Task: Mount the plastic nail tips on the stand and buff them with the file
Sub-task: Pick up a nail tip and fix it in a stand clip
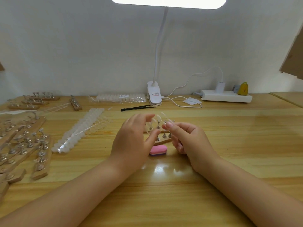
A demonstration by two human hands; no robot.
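Note:
Two wooden stands (pixel 164 141) with metal pegs lie at the table's middle, partly hidden behind my hands. Clear nail tips (pixel 161 116) sit on the far stand's pegs. My left hand (pixel 132 141) hovers over the stands' left end, fingers spread and loosely bent, thumb reaching toward a peg. My right hand (pixel 183 138) is at the right end, its thumb and forefinger pinching a small metal peg holder (pixel 166 124) with a tip. A pink buffing file (pixel 158 150) lies on the table just in front of the stands, between my wrists.
Strips of loose nail tips (pixel 82 130) lie left of centre. Many more wooden stands (pixel 24 141) crowd the left edge. At the back are a bag of tips (pixel 121 97), black tweezers (pixel 137 107), a clip lamp (pixel 154 94) with cable, and a power strip (pixel 226 95).

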